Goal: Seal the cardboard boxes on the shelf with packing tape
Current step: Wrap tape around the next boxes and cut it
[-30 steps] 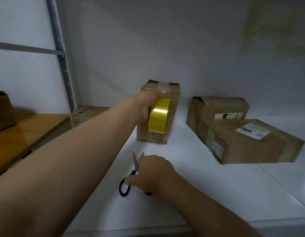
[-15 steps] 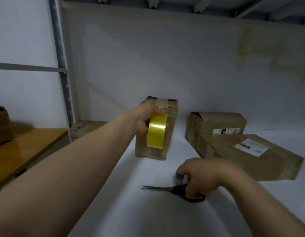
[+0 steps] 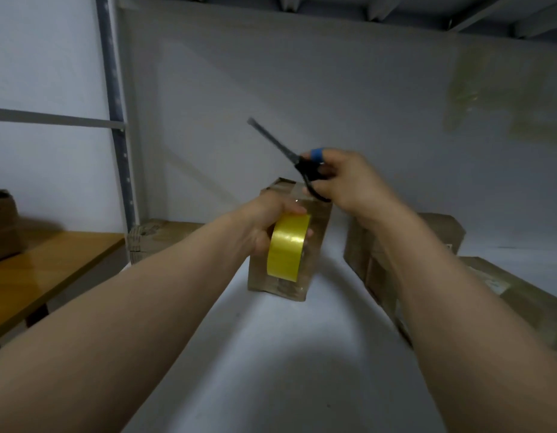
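Shelf (image 3: 302, 370) white, wall (image 3: 333, 104) grey (tape (image 3: 286, 245) in left hand (image 3: 264, 223), scissors (image 3: 308, 170) in right hand (image 3: 352, 182))

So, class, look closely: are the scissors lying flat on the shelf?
No, the right hand grips the scissors raised in the air, with the blades pointing up and to the left.
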The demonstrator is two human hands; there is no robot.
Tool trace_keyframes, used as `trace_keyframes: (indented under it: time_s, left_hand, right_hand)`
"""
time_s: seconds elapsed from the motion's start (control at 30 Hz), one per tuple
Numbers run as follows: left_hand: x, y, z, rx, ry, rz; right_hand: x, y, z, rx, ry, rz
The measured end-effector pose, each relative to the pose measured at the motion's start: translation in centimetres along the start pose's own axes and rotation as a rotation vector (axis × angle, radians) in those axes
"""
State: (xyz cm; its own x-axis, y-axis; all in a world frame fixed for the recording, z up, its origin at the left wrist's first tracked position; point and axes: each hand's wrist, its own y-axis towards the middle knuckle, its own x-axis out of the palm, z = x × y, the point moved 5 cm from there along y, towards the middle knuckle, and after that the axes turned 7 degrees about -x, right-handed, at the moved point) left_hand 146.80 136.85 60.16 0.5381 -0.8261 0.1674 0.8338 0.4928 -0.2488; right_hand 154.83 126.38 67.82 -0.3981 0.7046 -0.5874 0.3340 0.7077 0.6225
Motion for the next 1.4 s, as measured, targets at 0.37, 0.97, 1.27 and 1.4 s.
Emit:
trace_keyframes:
  time_s: [0.37,0.97,1.27,1.4]
  left_hand:
    - [-0.5,0.6,-2.6,-0.039,0.176,0.109]
    - [-1.5,0.9,-2.9,-0.107,0.172,0.092]
    - [-2.3,1.5,-2.6,-0.096,0.123,0.089]
    - [-2.7,1.8,-2.6,-0.118,0.13,0.088]
  right_hand:
    - [3.7,2.0,3.2,0.049,-0.23,-0.089]
    - [-2.9,-8.9,9.6,0.3,0.238,-0.453]
    - [-1.3,-5.8,8.8,0.322,0.191,-0.451]
    - [-1.6,-6.0,8.5,0.321,0.149,-0.537]
